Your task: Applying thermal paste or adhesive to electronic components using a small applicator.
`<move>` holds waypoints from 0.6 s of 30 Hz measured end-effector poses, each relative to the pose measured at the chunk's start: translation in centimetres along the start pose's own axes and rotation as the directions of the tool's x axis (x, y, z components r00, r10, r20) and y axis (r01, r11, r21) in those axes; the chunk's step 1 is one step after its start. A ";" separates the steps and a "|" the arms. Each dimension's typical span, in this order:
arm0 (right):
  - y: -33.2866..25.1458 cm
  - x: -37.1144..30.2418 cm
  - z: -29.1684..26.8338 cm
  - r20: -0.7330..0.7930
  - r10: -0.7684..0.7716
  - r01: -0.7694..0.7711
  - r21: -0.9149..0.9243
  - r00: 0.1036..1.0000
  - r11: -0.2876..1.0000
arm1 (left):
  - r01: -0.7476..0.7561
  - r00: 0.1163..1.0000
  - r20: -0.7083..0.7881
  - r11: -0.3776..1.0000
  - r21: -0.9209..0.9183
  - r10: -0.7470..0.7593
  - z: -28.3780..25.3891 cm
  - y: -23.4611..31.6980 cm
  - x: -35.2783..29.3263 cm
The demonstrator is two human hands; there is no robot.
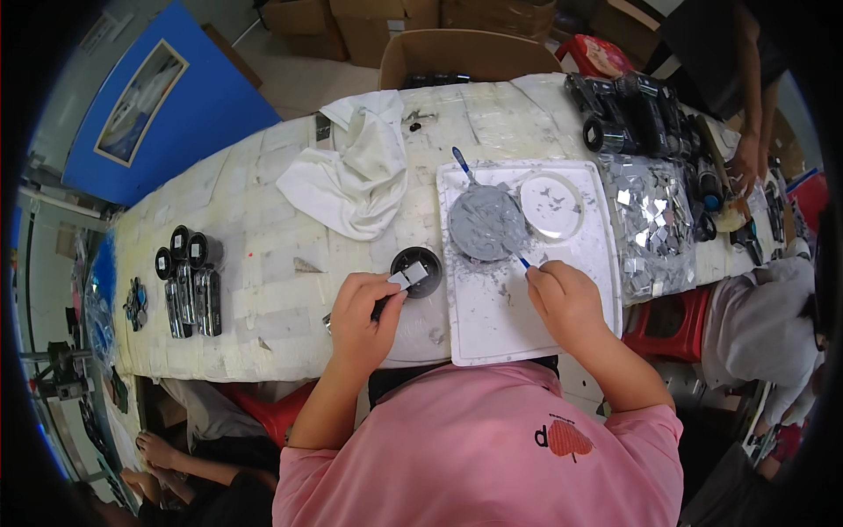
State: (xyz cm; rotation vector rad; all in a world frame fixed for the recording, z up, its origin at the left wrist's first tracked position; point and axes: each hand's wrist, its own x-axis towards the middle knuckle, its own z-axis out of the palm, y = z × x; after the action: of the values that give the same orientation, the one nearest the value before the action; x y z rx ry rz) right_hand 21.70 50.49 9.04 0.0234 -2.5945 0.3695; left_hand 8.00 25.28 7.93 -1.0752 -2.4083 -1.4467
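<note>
The left hand (358, 307) was closed, thumb and forefinger pinching a small grey plate (400, 280) near the bench's (255, 215) near edge. Just beyond the fingertips lay a black round-headed device (428, 285), a pale square on its face; a dark part ran back under the hand, and whether the palm gripped that too could not be told.

The right hand (562, 299) was closed around a blue-handled tool (524, 262), most of the handle covered by the fingers and the tip lost in grey paste. That paste filled a round bowl (485, 224) toward the far left corner of a white tray (492, 338), its wall mostly hidden by smears. A second blue-handled tool (460, 160) leaned on the bowl's far rim, its lower end buried. A white round lid (551, 207) lay toward the tray's far right corner.

By the tray's right edge, glare on a clear plastic bag (650, 220) blurred the small silvery pieces there. A crumpled white cloth (351, 176) lay toward the bench's far edge, its folds overlapping.
</note>
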 end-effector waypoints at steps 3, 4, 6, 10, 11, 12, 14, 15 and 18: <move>0.2 -1.3 -0.1 0.131 -0.061 0.066 -0.035 0.989 0.997 | -0.007 1.000 -0.009 1.000 0.005 0.007 0.0 -0.1 0.0; -0.1 -1.6 -0.4 0.149 -0.051 0.056 -0.025 0.988 0.998 | -0.021 1.000 -0.014 1.000 0.016 0.021 0.1 -0.2 -0.1; -0.6 -1.4 -0.8 0.165 -0.043 0.046 -0.016 0.985 0.999 | -0.035 0.999 -0.019 0.999 0.027 0.036 0.1 -0.4 -0.1; -1.2 -0.6 -0.9 -0.018 -0.023 0.023 -0.009 1.000 1.000 | -0.036 0.999 -0.028 0.999 0.024 0.037 0.1 -0.4 -0.2; -1.1 -0.5 -0.7 -0.029 -0.010 0.009 -0.023 1.000 1.000 | -0.038 0.999 -0.030 0.999 0.027 0.039 0.1 -0.4 -0.1; -1.3 -0.6 -0.8 -0.030 -0.010 0.010 -0.024 1.000 1.000 | -0.039 0.999 -0.031 0.999 0.026 0.040 0.0 -0.3 -0.1; -1.9 -0.9 -0.9 0.048 0.055 -0.060 0.120 0.997 0.991 | -0.035 0.999 0.006 0.999 0.039 0.035 -0.3 0.0 0.0; -2.1 -0.8 -1.1 0.047 0.051 -0.056 0.123 0.998 0.991 | -0.035 0.999 0.003 0.998 0.043 0.035 -0.5 0.0 -0.1; -2.8 -0.3 -1.6 0.097 0.280 -0.294 0.408 0.955 0.864 | -0.041 0.999 0.027 0.997 0.072 0.039 -0.8 -0.1 -0.3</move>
State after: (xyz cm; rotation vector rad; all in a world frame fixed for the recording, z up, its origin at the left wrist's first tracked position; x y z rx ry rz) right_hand 23.00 48.15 10.89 -0.2127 -2.5019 1.0410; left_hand 7.95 24.46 8.14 -1.1250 -2.4217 -1.3305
